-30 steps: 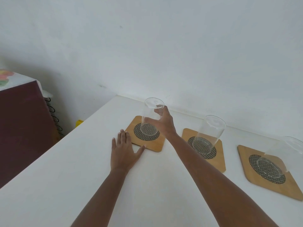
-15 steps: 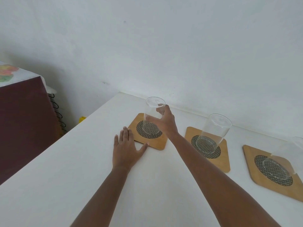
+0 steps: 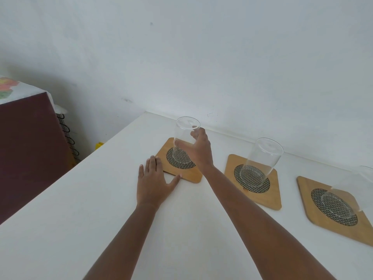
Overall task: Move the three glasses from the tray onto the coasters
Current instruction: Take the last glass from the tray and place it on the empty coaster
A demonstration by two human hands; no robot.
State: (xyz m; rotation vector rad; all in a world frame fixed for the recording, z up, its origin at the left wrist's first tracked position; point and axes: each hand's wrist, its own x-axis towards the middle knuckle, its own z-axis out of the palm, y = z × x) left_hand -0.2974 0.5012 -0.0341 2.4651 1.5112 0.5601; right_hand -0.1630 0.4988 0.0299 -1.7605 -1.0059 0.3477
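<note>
Three square wooden coasters with dark woven centres lie in a row on the white table. On the left coaster (image 3: 192,177) stands a clear glass (image 3: 184,136), and my right hand (image 3: 198,151) is wrapped around its right side. A second clear glass (image 3: 260,161) stands upright on the middle coaster (image 3: 272,196). A third glass (image 3: 351,190) stands on the right coaster (image 3: 302,184), partly cut off by the frame edge. My left hand (image 3: 154,183) lies flat on the table, fingers spread, its thumb touching the left coaster's near edge. No tray is in view.
The white table (image 3: 80,229) meets a white wall at the back. Left of the table stands a dark red cabinet (image 3: 26,146) with a black wire rack (image 3: 68,138) beside it and a small yellow object (image 3: 99,145) on the floor.
The view has shifted slightly. My right hand stays on the left glass, which stands on its coaster. My left hand stays flat beside the coaster.
</note>
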